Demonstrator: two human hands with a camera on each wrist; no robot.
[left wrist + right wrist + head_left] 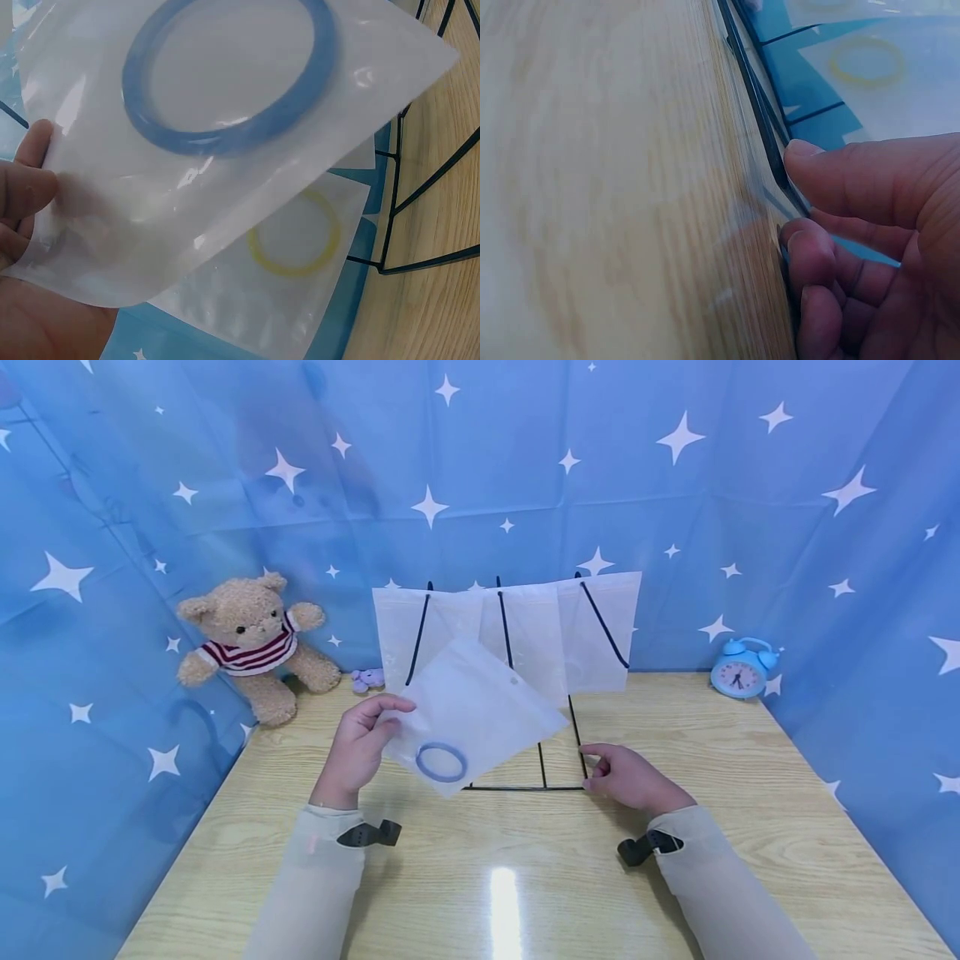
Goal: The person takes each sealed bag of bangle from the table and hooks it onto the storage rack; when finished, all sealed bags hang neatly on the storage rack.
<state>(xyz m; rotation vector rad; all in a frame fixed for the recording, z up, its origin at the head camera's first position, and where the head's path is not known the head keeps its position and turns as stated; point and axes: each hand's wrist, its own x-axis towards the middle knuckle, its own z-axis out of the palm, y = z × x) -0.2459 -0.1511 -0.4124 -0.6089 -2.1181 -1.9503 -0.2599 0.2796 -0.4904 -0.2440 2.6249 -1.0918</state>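
Note:
My left hand [356, 747] pinches the left corner of a frosted plastic bag [480, 706], which is tilted like a diamond. A blue ring [322, 52] shows inside its lower part. Behind it, similar bags [600, 652] hang from the upper prongs of a black wire rack [517, 788]. One hanging bag holds a yellow ring [334, 225]. At the rack's front right corner, my right hand [630, 775] grips the wire base between thumb and curled fingers. The held bag covers part of the rack.
A teddy bear [255, 639] in a striped top sits at the back left, with a small purple toy [367, 680] beside it. A blue alarm clock [738, 675] stands at the back right. Starry blue cloth [510, 460] walls the wooden table [435, 877].

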